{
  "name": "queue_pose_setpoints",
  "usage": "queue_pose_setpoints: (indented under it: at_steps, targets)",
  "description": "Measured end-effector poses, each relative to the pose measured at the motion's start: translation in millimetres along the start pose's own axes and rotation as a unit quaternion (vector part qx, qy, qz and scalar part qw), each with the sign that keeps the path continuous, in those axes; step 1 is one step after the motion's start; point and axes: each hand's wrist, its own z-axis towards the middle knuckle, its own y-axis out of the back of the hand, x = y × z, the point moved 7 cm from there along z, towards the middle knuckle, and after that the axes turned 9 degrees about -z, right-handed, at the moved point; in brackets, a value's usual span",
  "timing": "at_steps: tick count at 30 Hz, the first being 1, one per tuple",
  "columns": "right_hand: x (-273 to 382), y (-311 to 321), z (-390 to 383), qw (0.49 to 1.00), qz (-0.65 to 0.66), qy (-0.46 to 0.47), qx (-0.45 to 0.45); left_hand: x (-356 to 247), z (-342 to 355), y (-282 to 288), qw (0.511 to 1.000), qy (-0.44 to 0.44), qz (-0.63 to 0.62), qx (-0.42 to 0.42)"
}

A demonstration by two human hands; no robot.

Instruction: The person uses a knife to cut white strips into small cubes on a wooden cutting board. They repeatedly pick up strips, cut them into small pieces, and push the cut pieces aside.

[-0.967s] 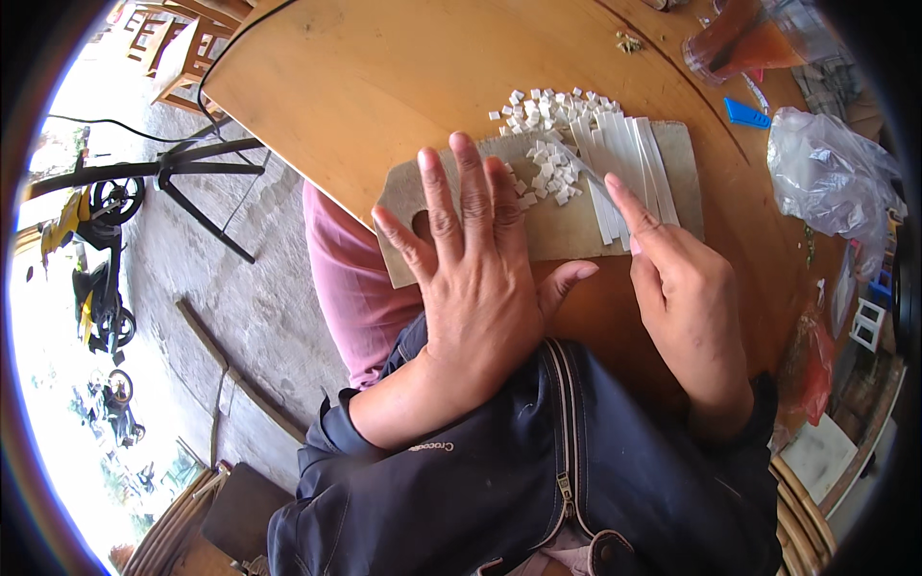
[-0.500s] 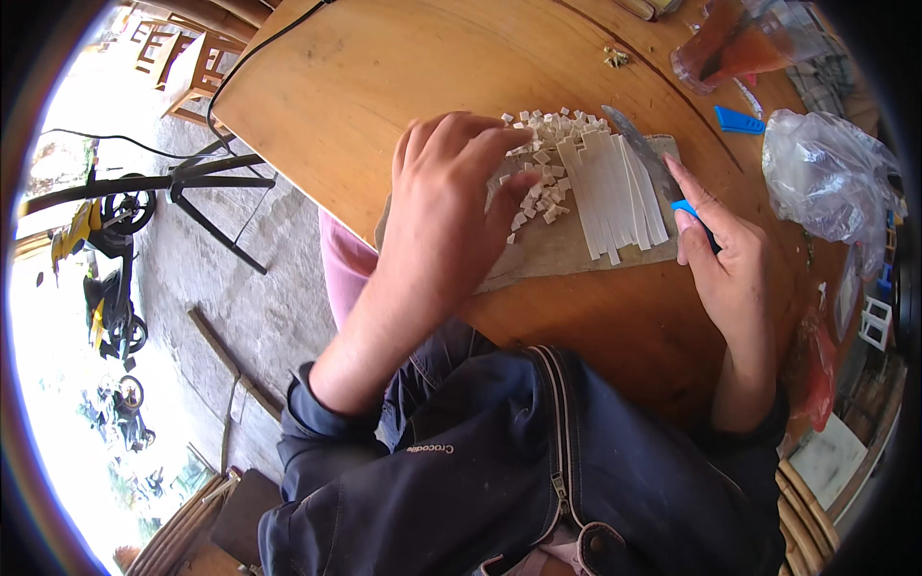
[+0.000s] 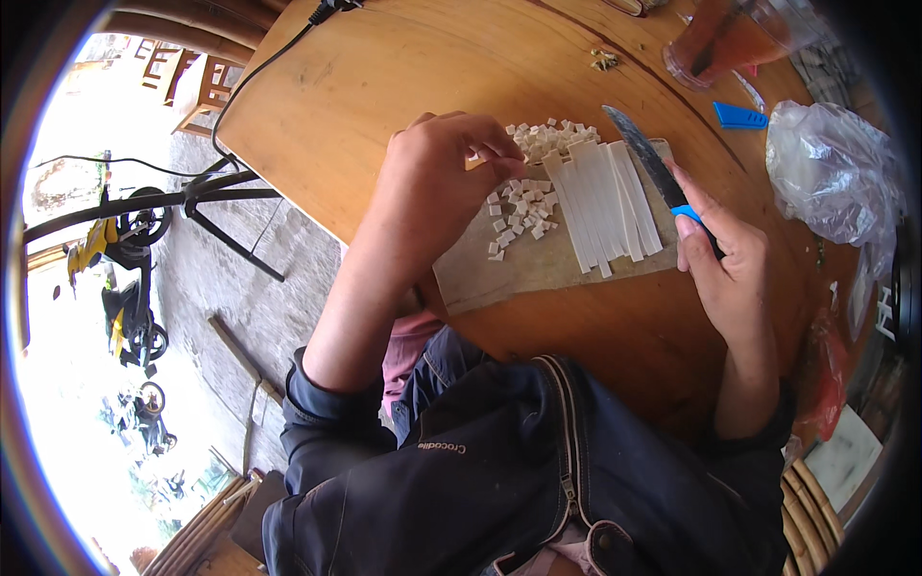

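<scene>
The right hand [image 3: 727,264] clamps a dark-bladed, blue-and-black-handled knife [image 3: 653,163], long axis slanting forward-left, tip away from the tabletop's [image 3: 403,77] near edge; whether the left hand [image 3: 437,178] pinches, I cannot tell.

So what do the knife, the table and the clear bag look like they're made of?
Knife blade: dark grey metal, likely steel, judging by its sheen; its blue-and-black handle looks like plastic.
Table: wood, apparently varnished, showing brown grain and a soft gloss.
Clear bag: thin, shiny plastic, see-through and crinkled.
</scene>
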Motion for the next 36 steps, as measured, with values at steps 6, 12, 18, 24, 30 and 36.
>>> queue_pose_setpoints:
  at_steps: [6, 12, 18, 24, 30, 36]
  targets:
    - [44.5, -21.4, -13.1, 0.993, -0.05, 0.023, 0.1, -1.7, -47.4, 27.3, 0.987, 0.097, -0.074, -0.104]
    - [69.6, -67.3, -33.4, 0.971, -0.115, 0.058, 0.204, -2.2, -96.5, 29.1, 0.972, 0.097, -0.114, -0.18]
    - [58.0, -55.8, -26.2, 0.984, -0.131, 0.054, 0.111, -7.1, -103.1, -2.9, 0.98, 0.074, -0.049, -0.181]
    - [56.2, -49.6, -25.9, 0.989, -0.111, 0.027, 0.098, -12.7, -102.9, -20.4, 0.97, -0.015, 0.082, -0.229]
    - [64.0, -53.9, -31.6, 0.985, -0.119, 0.024, 0.124, -11.9, -113.7, -16.7, 0.966, -0.017, 0.095, -0.241]
    - [70.5, -62.5, -37.1, 0.979, -0.15, 0.085, 0.107, -18.6, -124.0, -22.8, 0.962, -0.115, 0.107, -0.224]
